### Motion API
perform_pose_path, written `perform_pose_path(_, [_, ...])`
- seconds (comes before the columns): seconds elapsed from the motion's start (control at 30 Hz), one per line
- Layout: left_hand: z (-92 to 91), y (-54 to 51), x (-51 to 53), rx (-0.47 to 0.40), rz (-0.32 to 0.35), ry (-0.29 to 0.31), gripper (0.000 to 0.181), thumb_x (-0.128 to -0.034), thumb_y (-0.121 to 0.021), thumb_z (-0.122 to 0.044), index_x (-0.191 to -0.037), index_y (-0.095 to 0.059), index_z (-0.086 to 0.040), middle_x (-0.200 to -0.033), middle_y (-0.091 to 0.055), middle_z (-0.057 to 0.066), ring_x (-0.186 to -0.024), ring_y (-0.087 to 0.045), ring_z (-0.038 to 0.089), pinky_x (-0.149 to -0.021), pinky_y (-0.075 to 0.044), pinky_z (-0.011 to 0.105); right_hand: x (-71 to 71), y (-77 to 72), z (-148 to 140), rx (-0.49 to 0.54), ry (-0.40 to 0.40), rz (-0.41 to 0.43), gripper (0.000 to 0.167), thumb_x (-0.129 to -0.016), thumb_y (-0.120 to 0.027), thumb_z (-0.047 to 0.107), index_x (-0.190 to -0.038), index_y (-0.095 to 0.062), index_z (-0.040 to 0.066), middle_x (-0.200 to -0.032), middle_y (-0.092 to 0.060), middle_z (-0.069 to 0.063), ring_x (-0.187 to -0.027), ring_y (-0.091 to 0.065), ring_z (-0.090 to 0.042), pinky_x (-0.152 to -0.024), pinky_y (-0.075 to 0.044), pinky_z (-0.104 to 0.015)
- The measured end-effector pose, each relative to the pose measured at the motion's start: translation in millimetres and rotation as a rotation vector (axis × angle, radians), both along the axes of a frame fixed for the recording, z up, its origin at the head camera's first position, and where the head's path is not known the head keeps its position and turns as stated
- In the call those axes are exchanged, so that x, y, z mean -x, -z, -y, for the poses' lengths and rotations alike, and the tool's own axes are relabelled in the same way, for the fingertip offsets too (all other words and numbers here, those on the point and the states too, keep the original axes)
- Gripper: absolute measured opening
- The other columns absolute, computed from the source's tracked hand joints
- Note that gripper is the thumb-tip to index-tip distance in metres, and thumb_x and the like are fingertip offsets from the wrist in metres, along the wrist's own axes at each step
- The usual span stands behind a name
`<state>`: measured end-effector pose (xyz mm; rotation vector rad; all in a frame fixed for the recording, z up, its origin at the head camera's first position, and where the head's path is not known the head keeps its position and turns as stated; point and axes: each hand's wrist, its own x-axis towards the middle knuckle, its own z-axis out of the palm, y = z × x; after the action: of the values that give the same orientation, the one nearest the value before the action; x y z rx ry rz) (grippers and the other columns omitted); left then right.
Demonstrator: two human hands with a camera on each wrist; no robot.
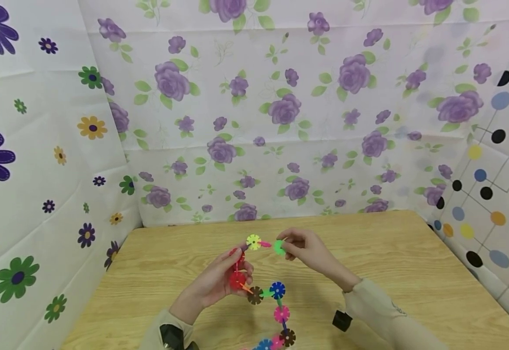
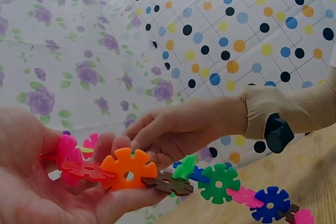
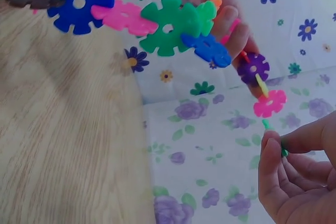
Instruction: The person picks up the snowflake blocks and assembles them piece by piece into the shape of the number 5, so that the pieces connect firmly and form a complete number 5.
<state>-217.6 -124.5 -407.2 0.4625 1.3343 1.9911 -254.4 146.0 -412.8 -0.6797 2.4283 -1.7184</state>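
Observation:
A chain of notched plastic discs (image 1: 282, 314) in many colours runs through my left hand (image 1: 212, 282), whose thumb and fingers grip it near a red disc (image 1: 237, 280). In the left wrist view, an orange disc (image 2: 129, 169) lies over the fingers. Past the thumb, a yellow disc (image 1: 254, 241) and a pink disc (image 3: 270, 103) form the upper end. My right hand (image 1: 308, 247) pinches a green disc (image 1: 279, 247) between thumb and fingers, right by that pink disc. Whether green and pink are joined, I cannot tell.
The chain's lower part hangs over or lies on the wooden table (image 1: 149, 282), passing a blue disc (image 1: 277, 290) and running out at the bottom edge. Patterned cloths (image 1: 245, 121) stand behind and at both sides. A dark wrist device (image 1: 342, 321) is by the right sleeve.

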Motion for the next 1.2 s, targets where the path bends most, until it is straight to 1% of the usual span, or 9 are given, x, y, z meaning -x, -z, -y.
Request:
perform_pose_path(0.2, [-0.8, 0.0, -0.7, -0.011, -0.006, 0.02, 0.062, -0.1062, -0.032, -0.037, -0.155, -0.001, -0.016, -0.094, -0.065, -0.006, -0.08, -0.067, 0.008, -0.069, -0.059, 0.03, -5.7, -6.4, 2, 0.042, -0.019, 0.019, 0.026, -0.098, -0.058, 0.016, -0.119, -0.061, 0.001, -0.094, -0.066, -0.018, -0.072, -0.066, -0.014, -0.07, -0.058, -0.029])
perform_pose_path(0.33, [-0.3, 0.5, -0.9, -0.014, -0.012, 0.033, 0.062, -0.1065, -0.031, -0.037, -0.155, 0.0, -0.014, -0.094, -0.064, -0.006, -0.081, -0.067, 0.008, -0.07, -0.059, 0.03, -6.3, -8.3, 4, 0.054, -0.039, 0.027, 0.025, -0.098, -0.058, 0.015, -0.118, -0.061, 0.001, -0.096, -0.066, -0.02, -0.073, -0.067, -0.014, -0.071, -0.058, -0.03])
perform_pose_path(0.43, [-0.1, 0.5, -1.7, -0.012, -0.006, 0.038, 0.06, -0.1066, -0.031, -0.036, -0.154, -0.003, -0.012, -0.094, -0.064, -0.005, -0.081, -0.067, 0.008, -0.071, -0.059, 0.031, -6.4, -9.1, 5, 0.055, -0.046, 0.026, 0.025, -0.097, -0.058, 0.014, -0.118, -0.062, 0.001, -0.098, -0.067, -0.02, -0.074, -0.067, -0.015, -0.071, -0.058, -0.03])
perform_pose_path(0.53, [0.2, 0.7, -2.3, -0.007, -0.006, 0.042, 0.055, -0.1067, -0.031, -0.036, -0.151, -0.009, -0.012, -0.094, -0.064, -0.005, -0.081, -0.067, 0.009, -0.071, -0.059, 0.031, -7.1, -10.3, 5, 0.053, -0.045, 0.016, 0.024, -0.097, -0.058, 0.014, -0.117, -0.063, 0.001, -0.097, -0.067, -0.018, -0.073, -0.066, -0.015, -0.07, -0.058, -0.03])
perform_pose_path(0.67, [0.5, 0.9, -2.8, 0.0, -0.018, 0.05, 0.043, -0.1069, -0.03, -0.035, -0.144, -0.02, -0.015, -0.094, -0.065, -0.005, -0.081, -0.067, 0.008, -0.068, -0.059, 0.029, -7.9, -11.0, 4, 0.042, -0.052, -0.001, 0.023, -0.096, -0.059, 0.011, -0.115, -0.064, -0.001, -0.093, -0.068, -0.018, -0.069, -0.065, -0.015, -0.067, -0.058, -0.03])
perform_pose_path(0.73, [0.4, 1.2, -2.8, 0.001, -0.022, 0.056, 0.041, -0.1069, -0.03, -0.034, -0.142, -0.023, -0.015, -0.094, -0.065, -0.005, -0.081, -0.067, 0.009, -0.068, -0.059, 0.029, -8.2, -10.2, 3, 0.035, -0.059, -0.016, 0.021, -0.096, -0.06, 0.01, -0.113, -0.065, 0.0, -0.089, -0.068, -0.017, -0.068, -0.065, -0.016, -0.065, -0.058, -0.031])
perform_pose_path(0.9, [2.0, 2.4, -3.1, 0.003, -0.042, 0.077, 0.044, -0.1073, -0.029, -0.032, -0.146, -0.021, -0.012, -0.093, -0.065, -0.004, -0.08, -0.067, 0.008, -0.067, -0.059, 0.029, -10.9, -9.0, 1, 0.018, -0.083, -0.06, 0.016, -0.095, -0.062, 0.013, -0.108, -0.069, 0.007, -0.084, -0.068, -0.014, -0.068, -0.067, -0.024, -0.061, -0.057, -0.033])
perform_pose_path(1.1, [3.6, 0.3, -3.9, -0.002, -0.056, 0.086, 0.045, -0.1075, -0.027, -0.031, -0.146, -0.02, -0.009, -0.092, -0.065, -0.004, -0.079, -0.067, 0.009, -0.067, -0.059, 0.029, -16.7, -13.6, 1, 0.03, -0.094, -0.045, 0.016, -0.095, -0.062, 0.012, -0.108, -0.069, 0.008, -0.085, -0.068, -0.014, -0.067, -0.066, -0.018, -0.064, -0.058, -0.035])
perform_pose_path(1.2, [3.2, -0.9, -3.5, -0.011, -0.063, 0.093, 0.04, -0.1075, -0.028, -0.031, -0.143, -0.025, -0.011, -0.092, -0.065, -0.004, -0.079, -0.067, 0.009, -0.069, -0.059, 0.03, -18.8, -16.0, 2, 0.035, -0.089, -0.039, 0.016, -0.095, -0.062, 0.011, -0.108, -0.068, 0.007, -0.085, -0.068, -0.014, -0.067, -0.066, -0.018, -0.064, -0.058, -0.035])
